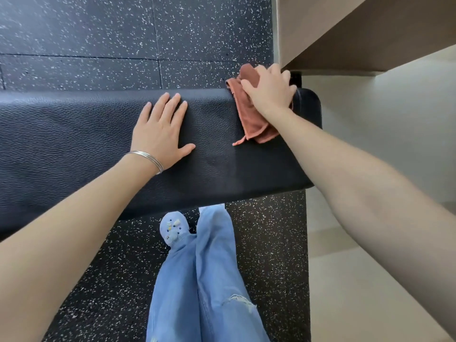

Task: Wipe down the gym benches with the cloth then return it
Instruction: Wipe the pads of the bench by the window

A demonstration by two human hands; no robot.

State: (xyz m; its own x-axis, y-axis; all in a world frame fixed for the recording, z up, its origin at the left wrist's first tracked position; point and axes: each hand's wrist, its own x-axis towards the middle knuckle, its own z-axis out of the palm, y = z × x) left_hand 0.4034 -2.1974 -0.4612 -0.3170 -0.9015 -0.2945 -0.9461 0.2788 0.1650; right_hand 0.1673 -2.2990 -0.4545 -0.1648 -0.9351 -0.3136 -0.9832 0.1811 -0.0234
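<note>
A black padded gym bench runs across the view from the left edge to its right end. A rust-orange cloth lies bunched over the bench's far right part, one fold hanging past the far edge. My right hand sits on top of the cloth with its fingers curled into the fabric, gripping it at the far edge. My left hand lies flat on the pad with straight spread fingers, about a hand's width left of the cloth, holding nothing.
Black speckled rubber flooring surrounds the bench. A beige wall and ledge rise close to the bench's right end, with pale floor below. My legs in blue jeans and a light shoe stand at the near side.
</note>
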